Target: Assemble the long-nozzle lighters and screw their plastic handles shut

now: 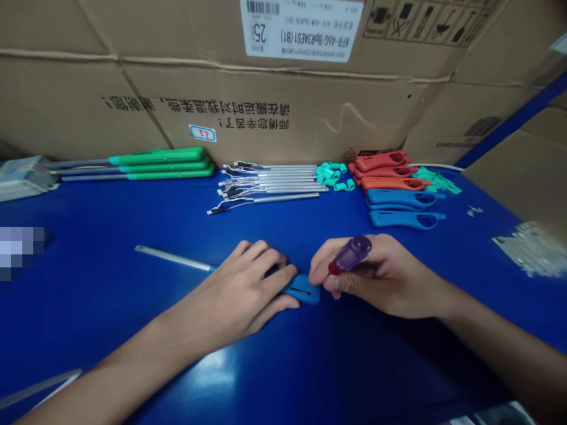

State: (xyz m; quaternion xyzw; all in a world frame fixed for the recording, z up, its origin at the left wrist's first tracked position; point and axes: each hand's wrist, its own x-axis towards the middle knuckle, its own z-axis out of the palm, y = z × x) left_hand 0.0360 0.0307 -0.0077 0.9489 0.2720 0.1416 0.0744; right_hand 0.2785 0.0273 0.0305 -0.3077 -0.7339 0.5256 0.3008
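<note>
My left hand [248, 289] presses down on a blue plastic handle [303, 288] lying on the blue table [110, 283], fingers curled over it. A thin metal rod [172, 258] sticks out of the handle toward the left. My right hand [381, 274] is closed around a purple-handled screwdriver [352, 254], its tip hidden behind the fingers at the handle's right end.
At the back lie green-handled tools [159, 163], a row of metal rods [270, 180], small teal caps [332, 174], red handles [385, 168] and blue handles [405, 208]. Cardboard boxes [274, 100] wall off the rear. A bag of small parts [531, 248] sits right.
</note>
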